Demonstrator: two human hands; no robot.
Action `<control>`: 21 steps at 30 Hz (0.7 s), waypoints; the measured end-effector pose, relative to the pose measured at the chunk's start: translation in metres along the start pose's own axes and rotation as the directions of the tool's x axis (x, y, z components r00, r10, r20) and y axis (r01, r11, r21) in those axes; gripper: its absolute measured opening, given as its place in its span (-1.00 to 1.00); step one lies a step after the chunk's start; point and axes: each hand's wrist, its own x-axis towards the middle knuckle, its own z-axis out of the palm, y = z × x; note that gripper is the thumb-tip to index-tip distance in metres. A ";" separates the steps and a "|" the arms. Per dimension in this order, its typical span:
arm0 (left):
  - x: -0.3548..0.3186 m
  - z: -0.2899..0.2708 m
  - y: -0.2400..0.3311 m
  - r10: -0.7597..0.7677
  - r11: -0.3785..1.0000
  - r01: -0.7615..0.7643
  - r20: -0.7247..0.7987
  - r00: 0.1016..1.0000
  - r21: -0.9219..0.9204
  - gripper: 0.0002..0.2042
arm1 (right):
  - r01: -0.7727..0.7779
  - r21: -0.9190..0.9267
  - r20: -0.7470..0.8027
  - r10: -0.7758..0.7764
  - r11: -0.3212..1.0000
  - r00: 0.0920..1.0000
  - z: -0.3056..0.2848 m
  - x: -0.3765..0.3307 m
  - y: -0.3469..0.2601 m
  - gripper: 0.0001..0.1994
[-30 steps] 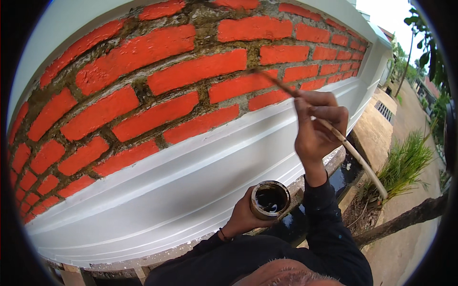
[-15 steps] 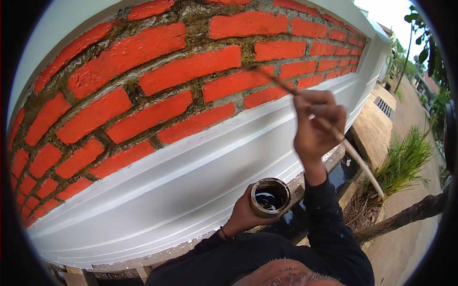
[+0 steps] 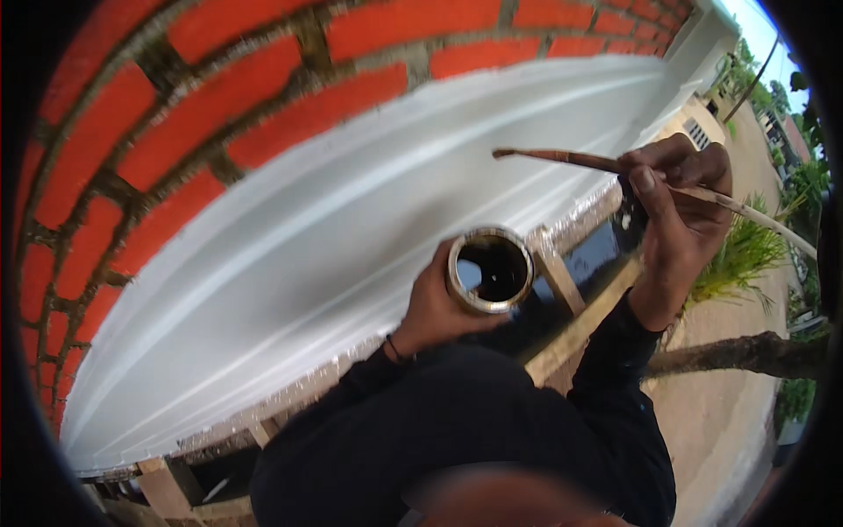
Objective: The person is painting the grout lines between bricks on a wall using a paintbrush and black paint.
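My left hand [image 3: 430, 303] is wrapped round a round open tin [image 3: 488, 306] with dark liquid inside and a stained rim. A thin long-handled paintbrush [image 3: 566, 157] is pinched in the fingers of my right hand [image 3: 683, 206]. Its dark tip points left, up and to the right of the tin, apart from both tin and wall. Ahead, the wall has red-painted bricks [image 3: 290, 127] with joints that are dark brown in places and grey in others. Below them runs a white moulded base [image 3: 351, 228].
A drain with dark water [image 3: 590, 255] lies under the wall, crossed by a short beam [image 3: 559, 279]. To the right are a tree trunk [image 3: 738, 356], a grassy plant [image 3: 746, 263] and a dirt path [image 3: 702, 422]. A grate [image 3: 696, 133] sits farther off.
My right hand has drawn the brush away from the brick joints, to the right. The view has shifted lower along the wall, and the tin, still in my left hand, appears higher.
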 end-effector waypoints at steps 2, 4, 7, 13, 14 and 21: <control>0.009 0.000 0.003 0.015 0.998 -0.014 0.026 1.000 -0.060 0.06 | -0.107 -0.138 0.073 0.118 0.985 0.990 -0.005 -0.015 -0.018 -0.69; 0.014 0.001 -0.003 0.045 0.998 -0.044 0.025 0.999 -0.039 0.06 | -0.218 -0.203 0.148 0.250 0.955 0.957 -0.004 -0.026 -0.025 -0.71; 0.011 0.003 0.001 0.023 0.998 -0.020 0.036 0.999 -0.058 0.06 | -0.257 -0.260 0.279 0.327 0.931 0.903 -0.005 -0.035 -0.018 -0.76; 0.010 0.009 0.001 0.017 0.999 -0.014 0.067 0.998 -0.045 0.06 | -0.343 -0.437 0.383 0.517 0.831 0.766 -0.005 -0.042 -0.017 -0.76; 0.010 0.009 0.001 0.008 0.998 -0.003 0.074 0.997 -0.058 0.06 | -0.345 -0.439 0.381 0.519 0.830 0.765 -0.006 -0.044 -0.015 -0.76; 0.015 0.012 0.001 0.021 0.988 -0.015 0.041 0.999 -0.154 0.06 | -0.338 -0.239 0.106 0.370 0.910 0.923 -0.016 -0.050 -0.019 -0.71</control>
